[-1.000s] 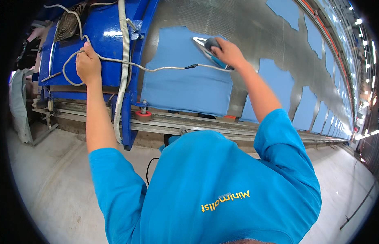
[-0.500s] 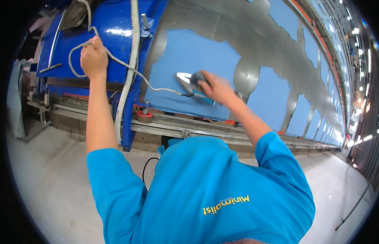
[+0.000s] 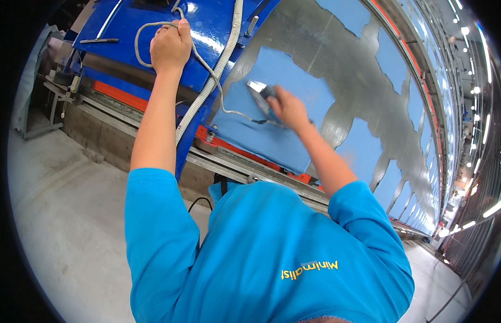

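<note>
My right hand (image 3: 291, 110) is wrapped around the handle of a clothes iron (image 3: 256, 90) with a pointed metal front. The iron rests on or just over a light-blue fabric piece (image 3: 291, 72), its nose pointing to the far left; motion smears both hand and iron. Raised over a blue machine cover, my left hand (image 3: 171, 49) is closed on the iron's pale cord (image 3: 237, 112). The cord loops out beside that fist and runs down to the back of the iron. A corner of the fabric hangs over the table's near edge.
The blue machine (image 3: 113, 54) at left carries a ribbed pale hose (image 3: 229, 51) and an upright bolt (image 3: 252, 26). More blue fabric pieces (image 3: 361, 142) lie along the long grey metal table (image 3: 342, 64). An orange-red strip and metal rails (image 3: 202, 161) follow its near edge.
The whole view has turned, so the machine and table sit tilted now. Both hands keep their holds on the iron and its cord. The right hand and iron are blurred by motion.
</note>
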`<state>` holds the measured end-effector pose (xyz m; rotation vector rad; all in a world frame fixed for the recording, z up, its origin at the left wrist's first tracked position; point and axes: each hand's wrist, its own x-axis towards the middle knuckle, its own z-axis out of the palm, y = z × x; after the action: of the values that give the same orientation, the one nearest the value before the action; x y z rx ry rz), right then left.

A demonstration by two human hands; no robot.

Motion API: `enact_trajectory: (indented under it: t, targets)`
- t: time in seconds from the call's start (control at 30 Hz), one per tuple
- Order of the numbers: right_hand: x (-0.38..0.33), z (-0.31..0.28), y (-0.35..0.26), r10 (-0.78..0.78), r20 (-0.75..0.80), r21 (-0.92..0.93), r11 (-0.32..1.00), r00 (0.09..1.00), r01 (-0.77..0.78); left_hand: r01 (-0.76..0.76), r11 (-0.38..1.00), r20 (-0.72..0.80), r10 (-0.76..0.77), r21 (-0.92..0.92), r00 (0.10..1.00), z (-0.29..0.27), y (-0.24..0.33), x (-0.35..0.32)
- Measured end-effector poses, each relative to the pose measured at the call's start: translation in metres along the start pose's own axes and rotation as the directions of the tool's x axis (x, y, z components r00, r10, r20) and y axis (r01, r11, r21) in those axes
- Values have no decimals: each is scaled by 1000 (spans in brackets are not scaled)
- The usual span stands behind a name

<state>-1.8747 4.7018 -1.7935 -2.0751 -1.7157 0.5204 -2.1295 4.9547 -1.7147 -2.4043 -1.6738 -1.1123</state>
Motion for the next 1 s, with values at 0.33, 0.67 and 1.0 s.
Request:
enact_trajectory:
  t: [0.33,0.67,1.0]
  targets:
    - [-102,-28,-56,122,167,238,958,978,-160,87,952,24,-83,-292,996,6,-14,18]
    - [-262,-124,38,588,55,921,-343,807,188,443,-151,467,-227,-884,854,-245,47,-62]
    - [-205,-135,-84,616,-115,883,-295,779,364,214,244,144,-274,-946,951,-442,-41,-106]
